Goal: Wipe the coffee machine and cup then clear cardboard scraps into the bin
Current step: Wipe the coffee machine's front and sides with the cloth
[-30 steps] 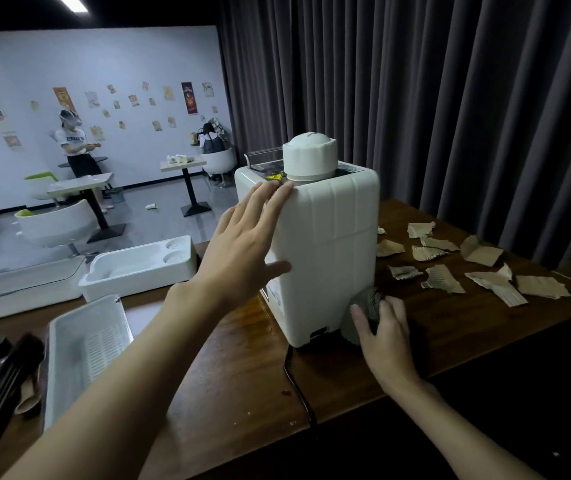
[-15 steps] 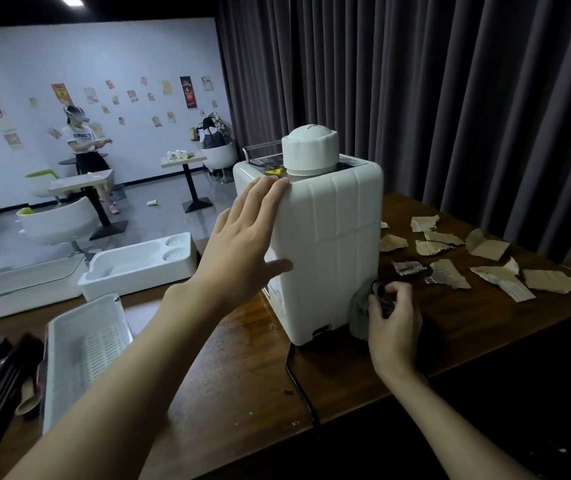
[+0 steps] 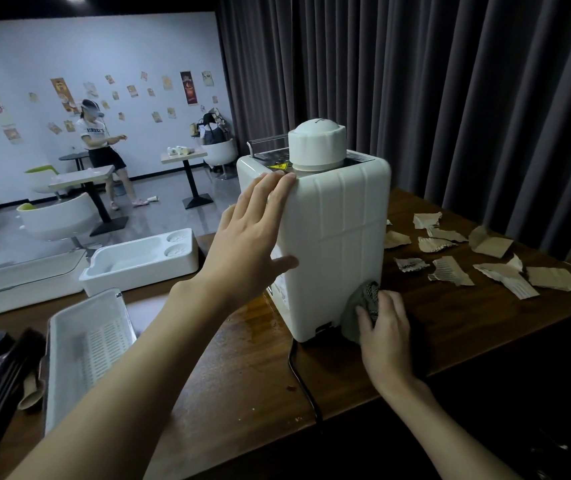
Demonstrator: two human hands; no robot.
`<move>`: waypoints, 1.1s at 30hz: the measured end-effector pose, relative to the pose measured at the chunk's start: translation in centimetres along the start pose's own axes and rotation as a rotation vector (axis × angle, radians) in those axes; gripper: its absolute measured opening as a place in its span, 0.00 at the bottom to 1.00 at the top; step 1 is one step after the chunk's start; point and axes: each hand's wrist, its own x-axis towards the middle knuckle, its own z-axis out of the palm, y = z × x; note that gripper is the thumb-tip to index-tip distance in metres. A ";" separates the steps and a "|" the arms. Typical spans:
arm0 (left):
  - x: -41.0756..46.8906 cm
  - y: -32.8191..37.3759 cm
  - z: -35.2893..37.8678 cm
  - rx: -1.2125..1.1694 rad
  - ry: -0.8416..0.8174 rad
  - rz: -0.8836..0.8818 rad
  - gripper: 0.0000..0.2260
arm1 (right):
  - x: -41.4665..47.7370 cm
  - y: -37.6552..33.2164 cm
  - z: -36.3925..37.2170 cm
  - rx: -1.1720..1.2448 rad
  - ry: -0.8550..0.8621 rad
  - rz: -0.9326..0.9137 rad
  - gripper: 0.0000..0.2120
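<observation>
Right hand [image 3: 386, 329] has edged toward coffee machine [image 3: 336, 244], fingers apparently curled round grey cloth [image 3: 363, 303]. Left hand [image 3: 253, 237], fingers straight, braces its side.

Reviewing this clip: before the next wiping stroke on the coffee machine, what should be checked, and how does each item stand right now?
1. Machine steadied: left hand lies flat against the side of the coffee machine. Ok.
2. Cloth in contact: right hand holds the cloth against the machine's lower corner. Ok.
3. Power cord out of the wiping path: it runs from the base over the table edge, beside the right hand. Ok.
4. Cord unplugged: its far end is out of view. Cannot tell.
5. Cardboard scraps cleared: they lie scattered on the table. Not ok.
6. Cup and bin located: neither is in view. Cannot tell.
</observation>
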 end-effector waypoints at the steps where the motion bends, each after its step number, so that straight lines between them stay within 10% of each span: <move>1: 0.0 0.0 0.0 -0.001 0.000 0.002 0.53 | 0.4 0.2 -0.2 0.004 0.013 0.019 0.14; 26: -0.2 0.1 0.3 0.018 0.024 0.001 0.55 | -3.1 -2.6 1.5 -0.056 -0.133 -0.176 0.24; 33: -0.2 -0.2 0.2 0.016 0.017 -0.004 0.54 | 1.3 -0.5 -0.5 0.055 0.126 -0.062 0.22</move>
